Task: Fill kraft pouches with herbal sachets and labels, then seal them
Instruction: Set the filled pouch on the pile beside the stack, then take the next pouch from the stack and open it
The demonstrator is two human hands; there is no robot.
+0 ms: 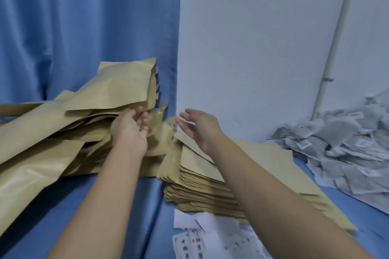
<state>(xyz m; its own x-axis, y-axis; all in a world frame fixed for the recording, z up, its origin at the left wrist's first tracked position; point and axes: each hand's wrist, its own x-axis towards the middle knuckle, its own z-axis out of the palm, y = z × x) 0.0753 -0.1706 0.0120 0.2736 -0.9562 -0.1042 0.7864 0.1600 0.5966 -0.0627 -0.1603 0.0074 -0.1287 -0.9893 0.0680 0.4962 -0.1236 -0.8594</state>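
Left hand [131,130] is in at the loose pouch pile [63,132], centre left, fingers curled against the pouch edges. Gripping one or not, can't tell. Right hand [197,127] hangs wide, fingers relaxed, over the neat pouch stack [200,181] at centre. Sachets [347,145] heaped far right, labels [210,239] bottom centre, all on blue cloth [147,195].

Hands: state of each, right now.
Left hand: fingers curled at the loose kraft pouches; grip cannot be told.
Right hand: open, holding nothing, above the stacked pouches.
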